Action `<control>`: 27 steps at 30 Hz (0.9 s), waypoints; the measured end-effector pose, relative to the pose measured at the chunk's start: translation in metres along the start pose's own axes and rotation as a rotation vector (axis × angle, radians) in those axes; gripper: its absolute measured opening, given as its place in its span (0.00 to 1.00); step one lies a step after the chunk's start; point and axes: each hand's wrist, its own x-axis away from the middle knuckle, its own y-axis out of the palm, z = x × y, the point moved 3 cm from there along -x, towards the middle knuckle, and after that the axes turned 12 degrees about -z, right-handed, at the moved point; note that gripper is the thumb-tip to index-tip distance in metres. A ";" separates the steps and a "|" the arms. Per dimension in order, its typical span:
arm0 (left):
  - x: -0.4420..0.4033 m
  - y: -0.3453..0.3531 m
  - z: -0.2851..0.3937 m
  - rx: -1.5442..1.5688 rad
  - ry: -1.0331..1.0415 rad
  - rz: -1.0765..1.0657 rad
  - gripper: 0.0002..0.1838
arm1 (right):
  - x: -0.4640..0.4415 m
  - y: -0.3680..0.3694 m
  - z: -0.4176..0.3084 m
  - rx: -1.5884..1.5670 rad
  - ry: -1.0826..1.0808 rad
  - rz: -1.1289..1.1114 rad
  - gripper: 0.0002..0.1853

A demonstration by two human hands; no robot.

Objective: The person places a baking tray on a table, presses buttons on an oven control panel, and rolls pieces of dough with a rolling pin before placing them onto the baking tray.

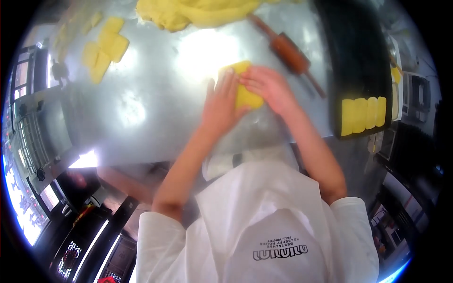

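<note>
A flat yellow piece of dough point(250, 98) lies on the metal table between my two hands. Along its left edge rests my left hand point(222, 104), fingers stretched out and thumb spread toward the dough's near end. My right hand point(269, 85) reaches over the dough from the right, its slightly blurred fingers extended and touching the top near the left fingertips. The hands cover part of the dough's upper left and right edges. A brown rolling pin point(290, 53) lies diagonally to the right of my right hand.
A large yellow dough mass point(193, 13) sits at the table's far side. Several flat dough pieces point(107, 47) lie at the left. On the right, a long black tray point(361, 70) holds a row of yellow dough pieces point(363, 114) at its near end. The metal table point(155, 94) ends close before my body.
</note>
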 end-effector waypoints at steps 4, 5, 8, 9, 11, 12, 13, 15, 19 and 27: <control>0.000 -0.005 -0.024 0.378 0.007 0.164 0.30 | 0.019 0.005 -0.013 0.084 -0.133 0.063 0.19; -0.006 -0.026 -0.023 0.392 0.029 0.348 0.23 | 0.024 0.005 -0.015 0.075 -0.174 0.075 0.18; -0.026 -0.041 -0.045 0.352 -0.061 0.393 0.22 | 0.063 -0.006 -0.048 0.088 -0.337 0.132 0.15; -0.040 -0.043 -0.043 0.268 -0.118 0.207 0.18 | 0.068 -0.008 -0.048 0.178 -0.317 0.160 0.14; -0.066 -0.045 -0.031 0.162 -0.136 -0.003 0.17 | 0.077 -0.017 -0.042 0.357 -0.279 0.230 0.12; -0.074 -0.045 -0.024 0.106 -0.146 -0.108 0.17 | 0.082 -0.021 -0.037 0.372 -0.270 0.245 0.11; -0.078 -0.046 -0.019 0.071 -0.144 -0.098 0.17 | 0.086 -0.024 -0.030 0.384 -0.256 0.257 0.11; -0.081 -0.047 -0.011 -0.005 -0.148 -0.087 0.17 | 0.094 -0.030 -0.015 0.391 -0.227 0.279 0.10; -0.096 -0.043 -0.016 -0.022 -0.096 -0.321 0.16 | 0.108 -0.040 0.000 0.397 -0.207 0.343 0.10; -0.036 -0.063 0.030 0.270 0.238 -0.112 0.06 | 0.101 -0.041 -0.007 0.632 -0.335 0.175 0.20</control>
